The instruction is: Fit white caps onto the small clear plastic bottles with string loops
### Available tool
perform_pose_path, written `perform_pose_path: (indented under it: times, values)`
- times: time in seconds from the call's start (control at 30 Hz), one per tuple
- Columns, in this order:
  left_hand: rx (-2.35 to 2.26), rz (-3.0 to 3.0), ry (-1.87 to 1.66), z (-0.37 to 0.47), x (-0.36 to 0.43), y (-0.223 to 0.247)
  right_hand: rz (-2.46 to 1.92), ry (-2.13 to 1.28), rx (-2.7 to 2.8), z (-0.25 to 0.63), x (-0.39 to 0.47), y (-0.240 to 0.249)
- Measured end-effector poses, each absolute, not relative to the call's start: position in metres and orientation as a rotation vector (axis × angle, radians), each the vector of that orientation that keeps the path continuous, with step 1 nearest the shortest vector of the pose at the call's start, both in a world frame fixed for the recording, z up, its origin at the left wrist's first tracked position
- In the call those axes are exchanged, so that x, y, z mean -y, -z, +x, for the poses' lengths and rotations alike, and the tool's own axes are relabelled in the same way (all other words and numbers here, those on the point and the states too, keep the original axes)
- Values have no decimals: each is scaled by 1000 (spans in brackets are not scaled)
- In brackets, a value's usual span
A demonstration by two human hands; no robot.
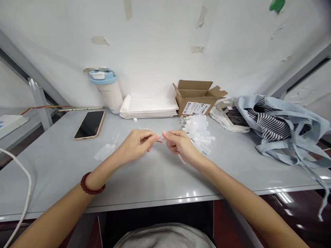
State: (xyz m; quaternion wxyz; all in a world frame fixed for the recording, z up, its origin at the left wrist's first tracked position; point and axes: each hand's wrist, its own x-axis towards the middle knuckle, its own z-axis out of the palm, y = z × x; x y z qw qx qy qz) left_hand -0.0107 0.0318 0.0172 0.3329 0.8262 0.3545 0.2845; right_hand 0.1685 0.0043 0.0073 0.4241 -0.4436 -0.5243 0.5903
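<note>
My left hand (137,144) and my right hand (181,144) meet near the middle of the grey table (155,186). Both are closed in a pinch on a small translucent plastic piece (162,139), mostly covered by the fingers. A thin white cord (148,130) shows above my left fingers. Just right of my right hand lies a pile of translucent plastic tubes (198,129) with strings. A smaller group of the same tubes (105,151) lies left of my left hand. A small white cap (135,119) sits behind my left hand.
At the back stand a blue-lidded cup (110,94), stacked white envelopes (151,106) and an open cardboard box (195,100). A phone (90,125) lies at left. A plastic bag (222,115) and a light blue cloth bag (274,120) are at right; a white cable (28,182) hangs at far left.
</note>
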Motion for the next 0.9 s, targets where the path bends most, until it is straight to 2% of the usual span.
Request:
perform_pose_path:
  times: [0.13,0.23,0.33,0.57,0.67,0.9]
  values:
    - [-912,2389,-754,-9,-34,-12,-1115,-1829,1195,181,-16,-9]
    - [-898,2468,-788,-8,-33,-10,-1156,-1953,1202,187,-20,-11]
    - [-932,2427,-804,-8,-33,-11,-1149,-1855,1244,185,-18,-13]
    - [-931,2230,-722,-9,-36,-13,-1116,-1349,1513,176,-12,-9]
    - [-936,2189,-718,-8,-35,-13,-1090,-1413,1502,177,-12,-11]
    - [-921,2310,-779,-9,-32,-15,-1008,-1815,1307,183,-15,-10]
